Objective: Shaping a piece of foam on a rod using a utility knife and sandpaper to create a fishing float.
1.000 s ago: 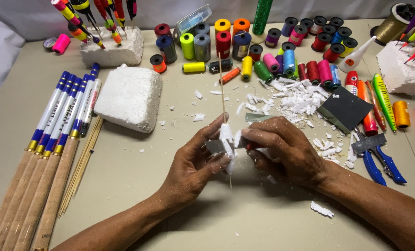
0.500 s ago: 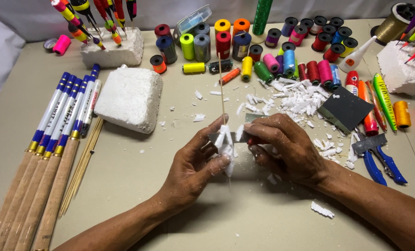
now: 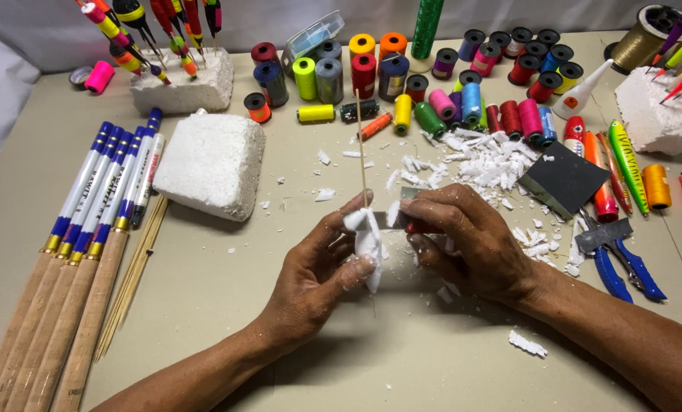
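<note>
My left hand (image 3: 316, 273) grips a small white foam piece (image 3: 368, 241) threaded on a thin wooden stick (image 3: 362, 156) that stands nearly upright. My right hand (image 3: 467, 236) holds a small cutter with a red handle (image 3: 419, 226), its blade against the foam. White foam curls hang off the piece. A heap of foam shavings (image 3: 484, 162) lies just beyond the hands.
A white foam block (image 3: 211, 164) sits left of centre, with several fishing rods (image 3: 81, 252) and thin sticks (image 3: 132, 278) beside it. Many coloured thread spools (image 3: 402, 72) line the back. A dark sanding block (image 3: 562, 181), blue-handled pliers (image 3: 619, 263) and lures (image 3: 623, 164) lie right.
The foam piece has been turned and lifted a little in my left hand, and more white curls hang off it. My right hand stays against it.
</note>
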